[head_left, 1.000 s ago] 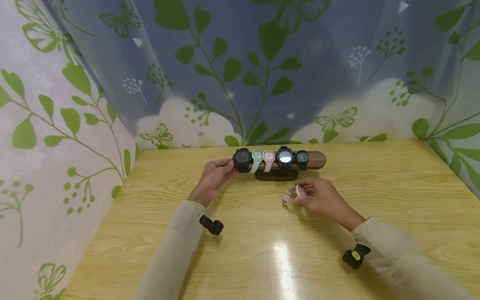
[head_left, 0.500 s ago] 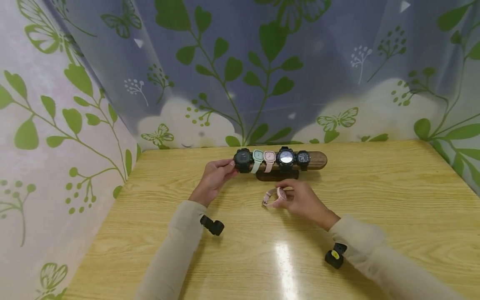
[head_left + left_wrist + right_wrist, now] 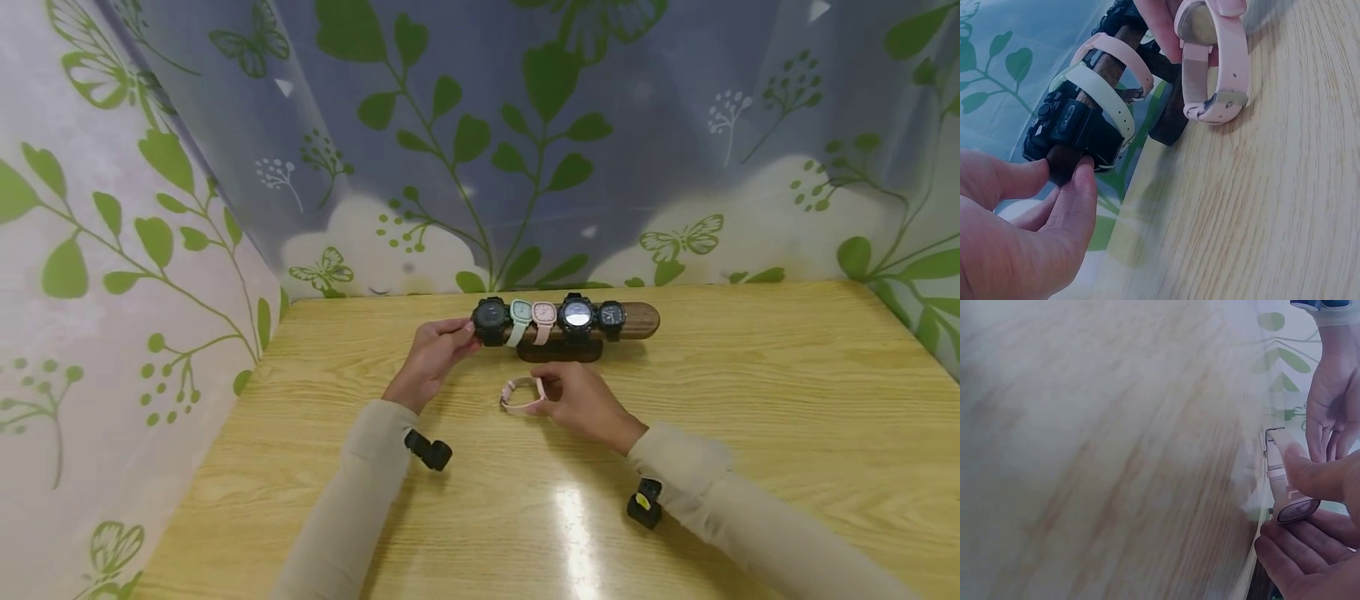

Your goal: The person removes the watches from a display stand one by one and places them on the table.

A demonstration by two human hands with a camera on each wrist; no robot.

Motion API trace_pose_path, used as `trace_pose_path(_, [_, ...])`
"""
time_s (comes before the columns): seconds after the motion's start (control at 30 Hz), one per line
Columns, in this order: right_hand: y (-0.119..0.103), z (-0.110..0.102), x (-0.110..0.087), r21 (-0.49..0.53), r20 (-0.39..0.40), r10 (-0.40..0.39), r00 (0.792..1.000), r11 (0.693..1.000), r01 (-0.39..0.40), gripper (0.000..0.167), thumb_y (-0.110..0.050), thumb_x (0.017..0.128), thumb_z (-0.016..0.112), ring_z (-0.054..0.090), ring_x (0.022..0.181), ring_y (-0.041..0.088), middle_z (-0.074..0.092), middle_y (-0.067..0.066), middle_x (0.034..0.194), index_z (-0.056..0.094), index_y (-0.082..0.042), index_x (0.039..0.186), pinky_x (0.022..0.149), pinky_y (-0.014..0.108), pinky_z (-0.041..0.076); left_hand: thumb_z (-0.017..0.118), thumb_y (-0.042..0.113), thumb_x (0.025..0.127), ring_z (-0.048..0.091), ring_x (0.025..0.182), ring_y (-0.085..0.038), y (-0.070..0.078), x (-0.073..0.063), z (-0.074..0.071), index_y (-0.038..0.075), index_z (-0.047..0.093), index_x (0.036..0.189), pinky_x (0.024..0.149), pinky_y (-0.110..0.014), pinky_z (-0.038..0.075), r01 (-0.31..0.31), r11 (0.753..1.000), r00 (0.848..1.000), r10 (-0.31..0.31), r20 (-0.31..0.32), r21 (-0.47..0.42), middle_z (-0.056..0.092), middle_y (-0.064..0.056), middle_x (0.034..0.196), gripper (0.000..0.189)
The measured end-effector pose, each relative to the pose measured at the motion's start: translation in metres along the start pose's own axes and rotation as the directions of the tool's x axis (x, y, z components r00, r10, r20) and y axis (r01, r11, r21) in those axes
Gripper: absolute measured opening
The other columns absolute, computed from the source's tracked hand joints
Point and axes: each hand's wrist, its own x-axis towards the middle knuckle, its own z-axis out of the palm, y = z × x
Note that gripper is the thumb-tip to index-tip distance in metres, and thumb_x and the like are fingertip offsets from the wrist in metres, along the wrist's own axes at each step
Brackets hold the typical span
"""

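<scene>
My left hand (image 3: 433, 358) pinches the left end of a wooden watch stand (image 3: 641, 320) between thumb and fingers; the left wrist view shows the bar's end (image 3: 1064, 164) between them. Beside those fingers sits a chunky black watch (image 3: 491, 315). In front of the stand, my right hand (image 3: 588, 402) holds a pale pink watch (image 3: 1233, 69) by its case, the strap buckled into a loop that points left. The right wrist view shows the dial (image 3: 1299, 510) between thumb and fingers. From the head camera, that dial is hidden.
Along the bar also sit a mint watch (image 3: 520, 312), another pink watch (image 3: 544, 313), a large black watch (image 3: 577, 313) with a shiny face and a smaller black watch (image 3: 612, 315). A patterned curtain (image 3: 450, 192) hangs behind the wooden table (image 3: 750, 400).
My right hand has moved left with the pink watch, bringing it in front of the stand's middle-left. The watch has turned, so its dial no longer shows from the head. My left hand stays put.
</scene>
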Motion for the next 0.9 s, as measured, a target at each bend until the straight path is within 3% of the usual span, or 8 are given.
trace_pose_path(0.37, [0.000, 0.005, 0.004, -0.081, 0.028, 0.009, 1.000, 0.997, -0.007, 0.048, -0.014, 0.080, 0.089, 0.055, 0.075, 0.014, 0.069, 0.004, 0.090, 0.071, 0.003, 0.121, 0.068, 0.032, 0.048, 0.055, 0.003, 0.104, 0.065, 0.110, -0.025, 0.001, -0.001, 0.001, -0.010, 0.052, 0.141, 0.097, -0.028, 0.055, 0.005, 1.000, 1.000, -0.005, -0.007, 0.010, 0.054, -0.025, 0.140, 0.039])
trace_pose_path(0.53, [-0.001, 0.002, 0.003, -0.093, 0.027, 0.020, 0.999, 0.996, -0.017, 0.055, -0.018, 0.078, 0.090, 0.066, 0.094, 0.021, 0.073, 0.010, 0.108, 0.069, 0.004, 0.125, 0.084, 0.041, 0.056, 0.056, 0.003, 0.104, 0.066, 0.108, -0.023, 0.000, -0.001, 0.000, -0.010, 0.053, 0.141, 0.094, -0.026, 0.056, 0.004, 1.000, 1.000, -0.004, -0.007, 0.006, 0.055, -0.024, 0.138, 0.039])
trace_pose_path(0.67, [0.000, -0.003, -0.002, -0.080, 0.021, 0.030, 0.999, 0.996, -0.028, 0.059, -0.021, 0.079, 0.090, 0.065, 0.113, 0.030, 0.071, 0.014, 0.121, 0.068, 0.003, 0.127, 0.101, 0.049, 0.051, 0.056, 0.003, 0.104, 0.067, 0.102, -0.020, -0.001, 0.000, 0.000, -0.010, 0.054, 0.140, 0.092, -0.025, 0.057, 0.003, 1.000, 1.000, -0.003, -0.011, -0.004, 0.057, -0.024, 0.136, 0.038])
trace_pose_path(0.9, [0.009, -0.022, -0.020, -0.040, 0.030, 0.085, 0.996, 0.996, -0.083, 0.060, -0.023, 0.086, 0.084, 0.061, 0.120, 0.038, 0.065, 0.019, 0.131, 0.061, 0.003, 0.135, 0.103, 0.054, 0.049, 0.057, 0.003, 0.104, 0.067, 0.101, -0.020, -0.001, 0.001, 0.000, -0.010, 0.054, 0.139, 0.091, -0.025, 0.057, -0.004, 1.000, 1.000, 0.004, -0.009, -0.005, 0.056, -0.024, 0.137, 0.038])
